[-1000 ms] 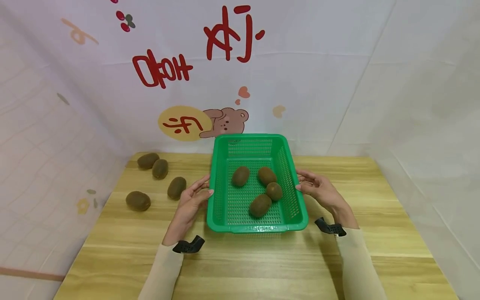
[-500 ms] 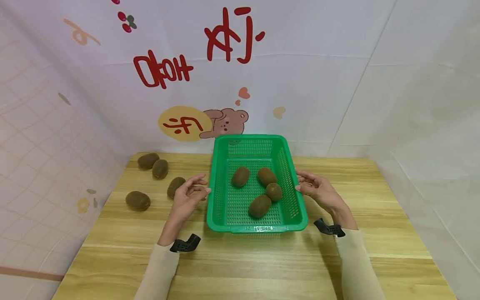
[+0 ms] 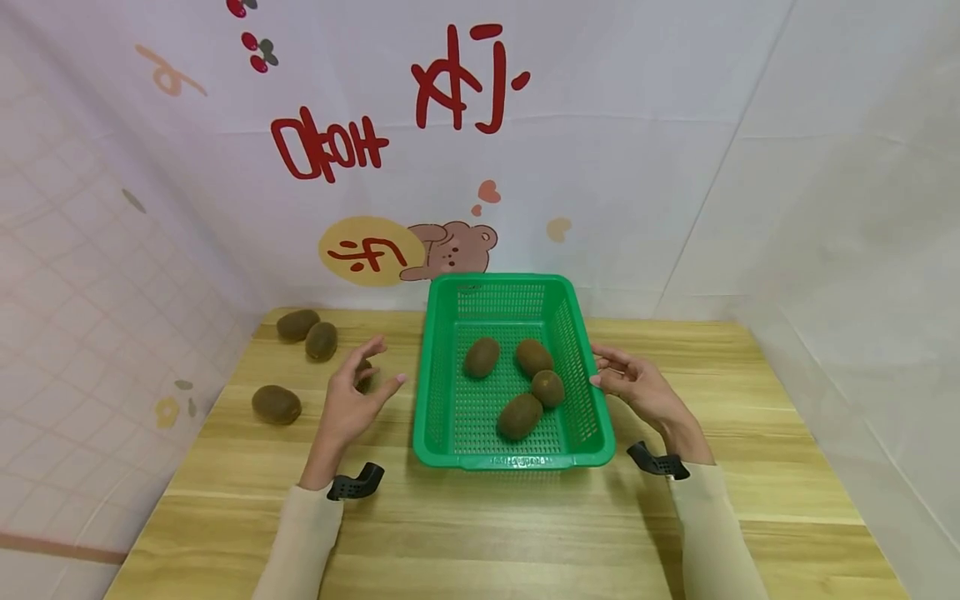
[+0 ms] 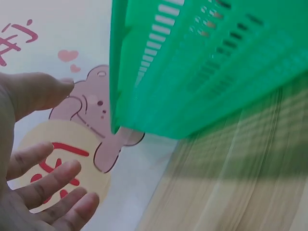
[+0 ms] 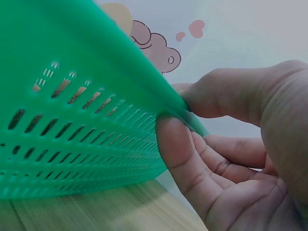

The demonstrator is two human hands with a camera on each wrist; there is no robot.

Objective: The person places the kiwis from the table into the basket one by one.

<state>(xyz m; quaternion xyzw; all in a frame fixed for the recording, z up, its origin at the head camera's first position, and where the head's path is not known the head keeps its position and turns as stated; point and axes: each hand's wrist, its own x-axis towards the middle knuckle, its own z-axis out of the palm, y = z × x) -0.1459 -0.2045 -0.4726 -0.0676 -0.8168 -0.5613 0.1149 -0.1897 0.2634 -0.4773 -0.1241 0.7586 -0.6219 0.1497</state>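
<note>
A green plastic basket (image 3: 513, 460) with perforated walls stands at the middle of the view, several brown kiwis (image 3: 520, 417) inside it. My right hand (image 3: 643, 385) pinches the basket's right rim between thumb and fingers; the right wrist view shows the thumb over the rim (image 5: 144, 67) and a finger against the outer wall. To the left of the basket, my left hand (image 3: 351, 400) is held apart from it, thumb and fingers spread with nothing between them. Behind that hand a kiwi (image 3: 364, 377) is partly hidden. In the left wrist view the spread fingers (image 4: 62, 175) touch nothing.
More kiwis lie on the wooden table (image 3: 480, 533) at the left: a pair (image 3: 297, 325) near the back edge and a single kiwi (image 3: 276, 404) nearer the front. A white printed cloth (image 3: 615, 183) hangs behind the table, with pale cloth on both sides.
My left hand has let go of the basket's left rim and moved left, its thumb and fingers spreading apart. The right hand and the basket have stayed in place; the view has tilted slightly.
</note>
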